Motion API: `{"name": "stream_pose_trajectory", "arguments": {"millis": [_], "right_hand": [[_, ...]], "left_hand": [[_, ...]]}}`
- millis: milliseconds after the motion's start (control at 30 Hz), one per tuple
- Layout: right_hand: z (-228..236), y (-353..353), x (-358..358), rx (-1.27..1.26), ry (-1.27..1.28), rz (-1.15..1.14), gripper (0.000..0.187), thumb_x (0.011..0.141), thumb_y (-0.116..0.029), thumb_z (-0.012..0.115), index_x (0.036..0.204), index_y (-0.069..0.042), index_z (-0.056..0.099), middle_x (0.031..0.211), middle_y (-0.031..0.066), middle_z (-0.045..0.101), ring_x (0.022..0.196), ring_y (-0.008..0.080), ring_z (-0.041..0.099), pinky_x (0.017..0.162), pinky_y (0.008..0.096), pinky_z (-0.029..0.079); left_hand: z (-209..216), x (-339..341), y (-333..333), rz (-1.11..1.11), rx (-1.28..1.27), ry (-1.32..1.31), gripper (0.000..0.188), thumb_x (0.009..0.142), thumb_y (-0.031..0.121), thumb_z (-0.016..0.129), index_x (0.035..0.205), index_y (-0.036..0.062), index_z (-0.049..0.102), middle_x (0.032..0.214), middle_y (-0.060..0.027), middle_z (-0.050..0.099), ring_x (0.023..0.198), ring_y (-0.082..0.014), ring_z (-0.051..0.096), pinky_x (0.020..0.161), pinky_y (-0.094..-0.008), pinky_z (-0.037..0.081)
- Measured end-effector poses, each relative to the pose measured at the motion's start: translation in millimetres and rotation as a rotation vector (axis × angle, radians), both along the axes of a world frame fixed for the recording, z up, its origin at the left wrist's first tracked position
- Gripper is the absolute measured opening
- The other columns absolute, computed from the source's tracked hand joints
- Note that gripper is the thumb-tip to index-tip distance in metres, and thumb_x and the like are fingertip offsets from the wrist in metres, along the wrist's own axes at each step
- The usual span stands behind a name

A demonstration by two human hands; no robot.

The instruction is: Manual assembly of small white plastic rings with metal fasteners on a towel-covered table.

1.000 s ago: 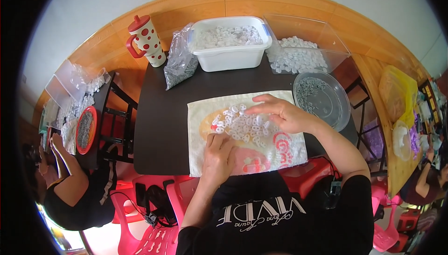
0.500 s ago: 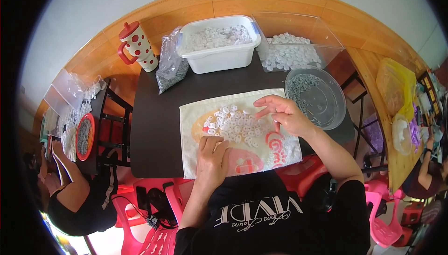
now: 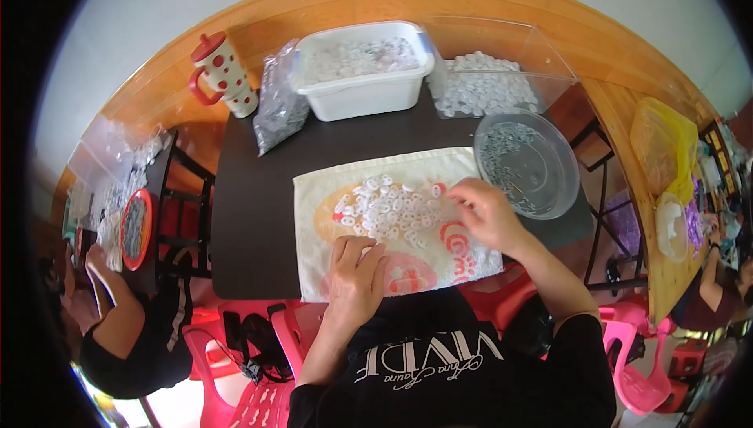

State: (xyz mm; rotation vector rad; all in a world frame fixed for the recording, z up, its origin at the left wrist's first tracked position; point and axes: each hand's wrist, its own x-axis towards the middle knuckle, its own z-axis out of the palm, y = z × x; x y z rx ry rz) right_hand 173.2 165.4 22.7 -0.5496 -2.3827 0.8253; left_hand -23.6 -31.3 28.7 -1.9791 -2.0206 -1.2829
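Observation:
A heap of small white plastic pieces with holes lies on a cream towel with red, pink and orange prints. At the heap's near left edge, my left hand rests on the towel, fingers bent and pressed together; whatever they hold is hidden. My right hand is at the heap's right side with curled fingers. Its fingertips come together over the towel, and what is between them is too small to make out. Beyond that hand stands a round clear tub with small grey metal-looking bits inside.
Along the back of the dark table stand a spotted tumbler, a clear bag of grey bits, a white bin of white pieces and a clear box of white discs. Other people sit at both sides; a red tray lies left.
My right hand has drawn its spread fingers in and lowered them beside the heap. My left hand stays at the near edge. The whole view has shifted slightly.

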Motion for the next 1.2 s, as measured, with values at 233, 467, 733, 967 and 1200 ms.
{"name": "stream_pose_trajectory", "arguments": {"millis": [233,467,733,967,1200], "right_hand": [[24,-6,16,0.315,0.078,-0.069,0.023,0.077,0.005,0.065,0.098,-0.003,0.065,0.105,0.0117,0.065,0.097,0.0323,0.063,0.083,0.0405,0.051],[37,80,95,-0.024,-0.259,-0.369,0.021,0.079,0.004,0.068,0.099,0.0,0.066,0.092,0.0129,0.065,0.086,0.0247,0.066,0.073,0.0337,0.052],[17,79,52,0.255,-0.4,-0.058,0.018,0.076,-0.004,0.071,0.094,-0.005,0.065,0.09,0.014,0.061,0.093,0.0363,0.061,0.079,0.0458,0.049],[21,80,63,0.098,-0.317,-0.104,0.005,0.078,-0.005,0.066,0.081,-0.005,0.063,0.083,0.0131,0.062,0.083,0.0363,0.063,0.07,0.0468,0.049],[22,75,60,0.219,-0.37,-0.084,0.004,0.078,-0.002,0.064,0.081,-0.005,0.063,0.083,0.013,0.061,0.081,0.0371,0.062,0.069,0.047,0.048]], "left_hand": [[2,13,4,-0.1,0.006,-0.024,0.02,0.074,-0.004,0.072,0.094,-0.0042,0.067,0.096,-0.0165,0.062,0.09,-0.0362,0.057,0.077,-0.0431,0.049],[-2,16,8,-0.105,-0.001,-0.031,0.02,0.074,-0.004,0.072,0.093,-0.0041,0.067,0.095,-0.0159,0.062,0.09,-0.0353,0.058,0.076,-0.0424,0.049],[3,34,12,-0.178,-0.016,0.004,0.02,0.073,-0.005,0.072,0.093,-0.003,0.067,0.091,-0.015,0.062,0.085,-0.0328,0.058,0.072,-0.0403,0.049],[-3,29,12,-0.111,-0.03,-0.001,0.02,0.074,-0.004,0.072,0.093,-0.0031,0.067,0.091,-0.0149,0.062,0.085,-0.0333,0.058,0.073,-0.0398,0.05],[8,33,23,-0.174,-0.038,0.012,0.02,0.074,-0.004,0.072,0.094,-0.0024,0.067,0.092,-0.0145,0.062,0.086,-0.0334,0.058,0.074,-0.0403,0.049]]}}
